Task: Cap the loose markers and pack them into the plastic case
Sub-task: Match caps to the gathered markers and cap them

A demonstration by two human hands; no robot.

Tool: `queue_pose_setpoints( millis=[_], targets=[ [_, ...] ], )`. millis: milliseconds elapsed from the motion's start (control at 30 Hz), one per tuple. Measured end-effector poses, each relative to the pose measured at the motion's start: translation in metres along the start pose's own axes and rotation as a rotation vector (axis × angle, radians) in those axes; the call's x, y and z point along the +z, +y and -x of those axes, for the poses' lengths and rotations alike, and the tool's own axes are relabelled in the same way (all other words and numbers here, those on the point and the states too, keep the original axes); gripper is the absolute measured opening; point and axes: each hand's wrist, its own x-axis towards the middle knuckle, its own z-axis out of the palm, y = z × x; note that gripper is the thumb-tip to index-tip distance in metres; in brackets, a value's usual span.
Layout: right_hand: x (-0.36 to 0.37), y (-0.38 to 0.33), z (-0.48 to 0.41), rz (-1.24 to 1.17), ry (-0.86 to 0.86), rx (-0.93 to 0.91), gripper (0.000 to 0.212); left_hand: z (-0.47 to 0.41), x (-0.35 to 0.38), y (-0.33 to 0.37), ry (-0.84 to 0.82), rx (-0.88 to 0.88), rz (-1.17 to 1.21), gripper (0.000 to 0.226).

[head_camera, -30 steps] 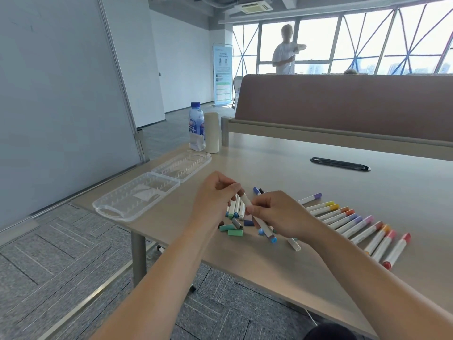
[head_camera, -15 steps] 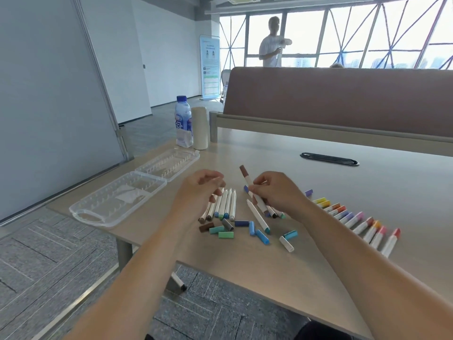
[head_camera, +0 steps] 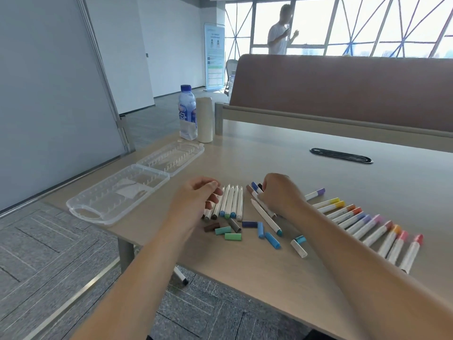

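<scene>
Our right hand pinches the brown-capped marker low beside other capped ones, we think to keep them sorted. Our left hand hangs loosely curled, holding nothing, over the uncapped markers. Loose caps wait at six o'clock. The plastic case lies open at ten o'clock on the bench, ready for filling.

Pale wood-beige over the bench. Clear and colourless for the plastic case by its left edge. White barrels with purple, yellow, orange, blue, pink and red caps on the capped markers toward the right edge. Brown, blue and black caps on the bunched markers mid-bench. Brown, teal, green, grey, navy, blue and white among the loose caps near the front edge. Blue cap and blue-white label on the bottle.
</scene>
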Motion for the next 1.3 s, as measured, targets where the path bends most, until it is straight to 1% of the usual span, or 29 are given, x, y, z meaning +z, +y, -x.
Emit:
queue_pose_setpoints(
  millis=[67, 100, 200, 267, 433, 533, 700, 833, 867, 933, 1067, 1167, 1300],
  targets=[
    [0.0, -0.006, 0.003, 0.02, 0.028, -0.048, 0.009, 0.001, -0.004, -0.001, 0.007, -0.008, 0.024, 0.018],
    [-0.001, -0.011, 0.005, 0.013, 0.03, -0.074, 0.011, 0.001, -0.006, -0.001, 0.011, -0.011, 0.03, 0.018],
    [-0.002, -0.033, 0.012, -0.054, -0.04, -0.137, 0.012, 0.001, -0.011, -0.003, 0.02, 0.0, 0.035, 0.017],
    [0.001, -0.046, 0.013, -0.048, -0.076, -0.171, 0.012, 0.002, -0.015, -0.003, 0.017, 0.01, 0.019, 0.016],
    [0.008, -0.067, 0.01, 0.025, -0.133, -0.075, 0.021, 0.006, -0.026, -0.006, 0.007, 0.068, -0.093, 0.016],
    [0.008, -0.078, 0.01, 0.094, -0.156, -0.022, 0.017, 0.007, -0.034, -0.009, -0.001, 0.084, -0.112, 0.016],
    [0.007, -0.09, 0.016, 0.225, -0.094, -0.008, 0.008, 0.01, -0.041, -0.007, -0.005, 0.101, -0.114, 0.017],
    [0.008, -0.094, 0.015, 0.213, -0.095, 0.017, 0.008, 0.012, -0.042, -0.006, -0.029, 0.116, -0.149, 0.016],
    [0.007, -0.093, 0.015, 0.188, -0.1, 0.026, 0.01, 0.012, -0.042, -0.006, -0.041, 0.12, -0.161, 0.015],
    [0.005, -0.087, 0.013, 0.089, -0.114, 0.034, 0.02, 0.013, -0.041, -0.005, -0.068, 0.125, -0.203, 0.015],
    [-0.011, -0.07, 0.022, -0.289, -0.111, 0.036, 0.035, 0.014, -0.035, -0.006, -0.123, 0.126, -0.352, 0.01],
    [-0.026, -0.056, 0.041, -0.492, -0.091, 0.015, 0.032, 0.017, -0.025, -0.007, -0.202, 0.182, -0.484, 0.005],
    [-0.036, -0.035, 0.062, -0.674, -0.132, 0.006, 0.025, 0.026, -0.01, -0.002, -0.305, 0.277, -0.763, 0.004]
  ],
)
